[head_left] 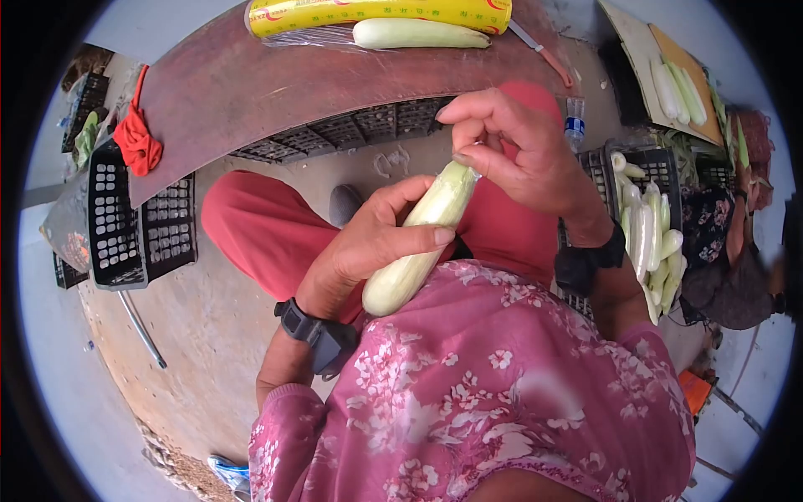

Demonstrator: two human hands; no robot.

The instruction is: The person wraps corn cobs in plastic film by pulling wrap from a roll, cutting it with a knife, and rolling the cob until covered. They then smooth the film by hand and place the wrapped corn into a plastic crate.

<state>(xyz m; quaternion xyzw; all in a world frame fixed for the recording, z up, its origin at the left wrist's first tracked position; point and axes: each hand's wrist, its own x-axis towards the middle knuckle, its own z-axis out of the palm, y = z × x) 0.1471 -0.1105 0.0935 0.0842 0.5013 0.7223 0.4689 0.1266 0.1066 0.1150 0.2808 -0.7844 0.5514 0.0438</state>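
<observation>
A pale green ear of corn wrapped in clear film lies across my lap. My left hand grips its middle from the left. My right hand pinches the film at the ear's upper tip with thumb and fingers. Both wrists carry black bands. On the brown board ahead lie a yellow roll of cling film and another wrapped ear.
A black crate at the right holds several wrapped ears. More ears lie on a cardboard sheet at the upper right. A red cloth hangs over black crates at the left. A seated person is at the right edge.
</observation>
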